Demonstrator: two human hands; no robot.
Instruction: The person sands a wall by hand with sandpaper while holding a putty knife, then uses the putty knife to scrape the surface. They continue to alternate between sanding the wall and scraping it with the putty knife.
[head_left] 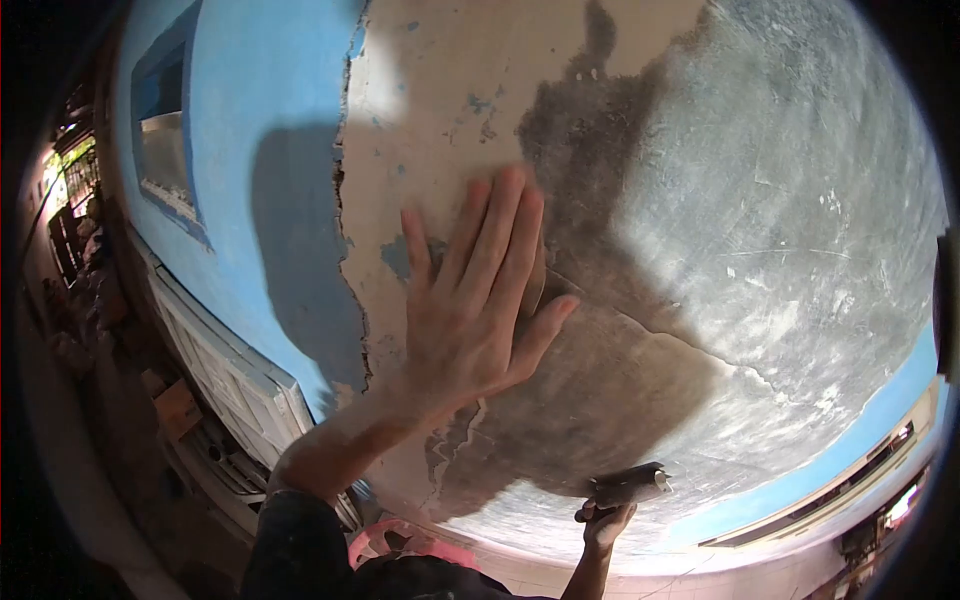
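Note:
My left hand [470,300] lies against the wall with its fingers stretched and somewhat spread, its back toward me. Under it is a bare beige patch [430,130] with flaked paint and small blue remnants. Whether anything lies beneath the palm is hidden. Lower right, my right hand [603,524] is closed around the handle of a trowel [632,484], whose dark blade is at or close to the wall. Grey plaster [780,200] covers the wall's right side, and a thin crack [660,332] runs down across it. Shadows darken part of the plaster.
Blue paint [265,80] with a ragged edge borders the bare strip on the left. A framed window opening [165,120] is set in it. White panelled woodwork [230,350], a cardboard box [177,409] and a pink plastic item [440,545] stand below.

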